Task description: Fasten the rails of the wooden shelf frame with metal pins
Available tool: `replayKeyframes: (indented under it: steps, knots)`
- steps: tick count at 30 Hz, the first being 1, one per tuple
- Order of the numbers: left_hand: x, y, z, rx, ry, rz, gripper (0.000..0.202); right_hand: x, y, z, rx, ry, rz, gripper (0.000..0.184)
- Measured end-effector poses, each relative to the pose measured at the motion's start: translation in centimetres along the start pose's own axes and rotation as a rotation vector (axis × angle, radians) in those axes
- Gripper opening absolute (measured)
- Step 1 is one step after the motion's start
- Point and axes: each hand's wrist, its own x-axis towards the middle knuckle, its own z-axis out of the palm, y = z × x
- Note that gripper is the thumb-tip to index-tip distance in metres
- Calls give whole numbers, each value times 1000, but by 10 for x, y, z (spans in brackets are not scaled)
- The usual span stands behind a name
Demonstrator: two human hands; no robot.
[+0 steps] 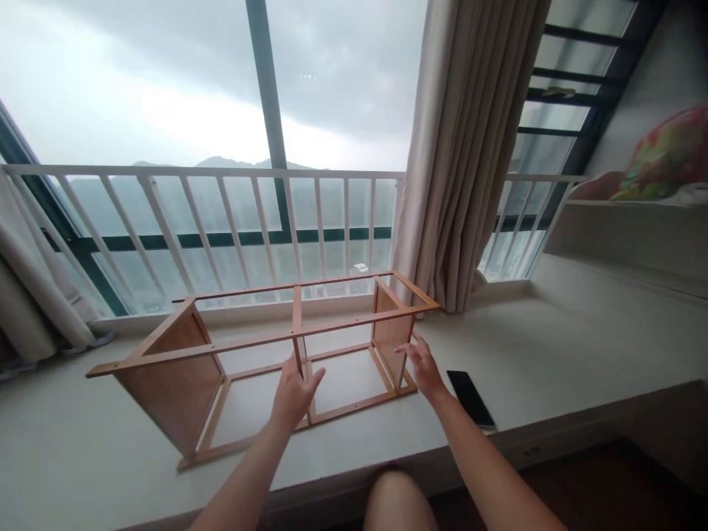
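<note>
A wooden rack frame with long rails and flat end boards lies on its side on the white window ledge. My left hand is at its middle crosspiece, fingers around the edge and partly hidden, thumb sticking out to the right. At the right end board, my right hand has its fingers apart and slightly bent, by the board's near edge; whether they press on it I cannot tell. The left end board stands tilted, with no hand on it.
A black phone lies on the ledge right of my right hand. Behind the rack are a white railing and a window. A beige curtain hangs close to the rack's right end. My knee is below the ledge's front edge.
</note>
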Motion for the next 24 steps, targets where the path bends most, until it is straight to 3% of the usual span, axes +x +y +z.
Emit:
replayKeyframes:
  steps: [3, 6, 11, 17, 24]
  knots:
    - [9, 5, 13, 13, 25, -77, 34, 2, 0, 9, 57, -66, -14, 53]
    - [11, 3, 8, 46, 10, -107, 29, -1, -2, 12, 76, -30, -5, 53]
    - [1, -18, -20, 102, -25, -146, 22, -26, -15, 18, 96, -7, -5, 47]
    - [-19, -46, -59, 108, -35, -221, 29, -75, -52, 41, 43, -71, -84, 38]
    - [-32, -59, -81, 121, -43, -256, 37, -98, -79, 56, -18, -88, -82, 35]
